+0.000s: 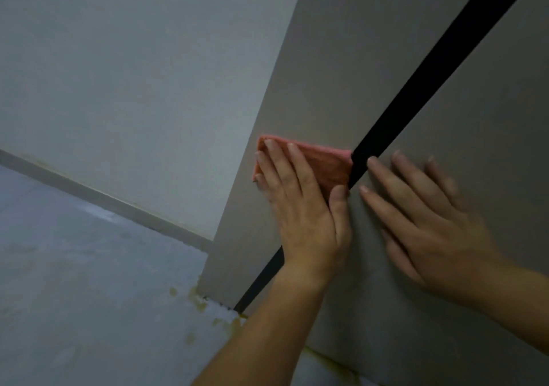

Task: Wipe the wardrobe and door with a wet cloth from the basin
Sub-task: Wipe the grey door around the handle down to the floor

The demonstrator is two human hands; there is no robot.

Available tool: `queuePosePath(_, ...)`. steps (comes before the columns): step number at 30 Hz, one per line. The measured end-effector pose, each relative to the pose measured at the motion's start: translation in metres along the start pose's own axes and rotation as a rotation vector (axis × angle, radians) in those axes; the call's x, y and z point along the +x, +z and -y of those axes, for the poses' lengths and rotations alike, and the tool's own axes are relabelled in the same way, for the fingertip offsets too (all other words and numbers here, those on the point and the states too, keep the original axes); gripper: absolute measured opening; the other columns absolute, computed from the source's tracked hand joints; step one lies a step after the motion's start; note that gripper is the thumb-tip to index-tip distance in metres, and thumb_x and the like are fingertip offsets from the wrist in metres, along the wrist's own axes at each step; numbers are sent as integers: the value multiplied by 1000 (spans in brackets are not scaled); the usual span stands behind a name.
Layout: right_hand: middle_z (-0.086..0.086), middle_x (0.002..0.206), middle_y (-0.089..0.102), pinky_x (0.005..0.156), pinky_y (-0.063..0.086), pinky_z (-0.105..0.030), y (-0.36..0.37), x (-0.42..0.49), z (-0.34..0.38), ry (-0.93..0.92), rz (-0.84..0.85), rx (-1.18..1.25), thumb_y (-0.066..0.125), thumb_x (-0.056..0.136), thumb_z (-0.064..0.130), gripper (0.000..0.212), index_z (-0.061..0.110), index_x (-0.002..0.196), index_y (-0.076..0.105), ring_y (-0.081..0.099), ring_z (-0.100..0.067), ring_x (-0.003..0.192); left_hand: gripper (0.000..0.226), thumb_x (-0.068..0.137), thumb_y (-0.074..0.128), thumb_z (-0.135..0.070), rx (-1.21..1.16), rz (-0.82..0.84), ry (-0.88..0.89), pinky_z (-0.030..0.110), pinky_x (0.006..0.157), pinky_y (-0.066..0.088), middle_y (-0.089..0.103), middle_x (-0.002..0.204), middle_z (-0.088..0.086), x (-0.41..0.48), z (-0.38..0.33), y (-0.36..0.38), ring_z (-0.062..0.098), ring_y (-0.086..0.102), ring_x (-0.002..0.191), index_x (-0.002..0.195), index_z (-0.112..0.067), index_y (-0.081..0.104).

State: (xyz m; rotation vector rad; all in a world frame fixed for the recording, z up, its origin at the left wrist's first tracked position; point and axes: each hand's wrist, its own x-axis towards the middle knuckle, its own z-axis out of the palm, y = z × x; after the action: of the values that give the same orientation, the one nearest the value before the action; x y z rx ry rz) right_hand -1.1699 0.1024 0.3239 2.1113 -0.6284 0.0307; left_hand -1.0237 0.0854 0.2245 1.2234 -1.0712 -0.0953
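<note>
A folded pink cloth [326,162] lies flat against the grey wardrobe [326,73], near its left edge. My left hand [306,216] presses on the cloth with fingers spread over it and the thumb at its lower right corner. A black vertical gap [430,67] between two wardrobe panels runs just right of the cloth and passes under my left wrist. My right hand [430,222] rests flat on the panel right of the gap, fingers apart and slightly blurred, holding nothing. No basin or door is in view.
Left of the wardrobe is a pale wall [133,73] with a grey skirting board [104,198] along the grey floor [74,266]. Yellowish stains [202,302] mark the floor at the wardrobe's lower corner.
</note>
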Motion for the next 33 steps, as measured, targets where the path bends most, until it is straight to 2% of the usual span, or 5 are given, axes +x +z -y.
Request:
queuePosePath(10,-20,167,16,125,10,-58,47,-31,23,18,-147,-3,46,93,24,70,-1,156,30,13,-37,156,76,108,14,-51,183,-71,-120,66,122,6,-11,168,21,-102,92,41,35,-9,157,158,4,-5)
queuePosePath(18,-23,167,11,125,-4,-57,46,-66,11,71,-118,44,33,94,21,66,-3,156,29,6,-39,156,70,105,21,-35,255,-177,64,62,125,2,-7,169,23,-38,35,47,35,-5,158,158,6,3)
queuePosePath(23,-35,154,-37,108,-35,-61,40,-84,15,-69,18,56,-6,88,16,70,-10,151,-18,-38,-49,143,70,103,8,-63,280,-13,-286,54,128,2,-27,167,-11,-165,65,69,10,-18,156,157,-30,-23)
queuePosePath(26,-35,149,-44,102,-38,-60,39,-87,12,-117,93,145,16,102,30,74,-10,149,-25,-44,-49,137,67,103,15,-59,127,30,-453,50,128,-1,-33,162,-22,-159,46,71,0,-24,151,151,-44,-30)
queuePosePath(33,-33,151,-42,104,-36,-58,55,-79,45,-66,95,249,25,101,29,80,-10,149,-25,-44,-46,139,62,105,22,-48,-1,-76,-287,51,128,0,-27,165,-17,-122,38,64,5,-16,155,145,-55,-25)
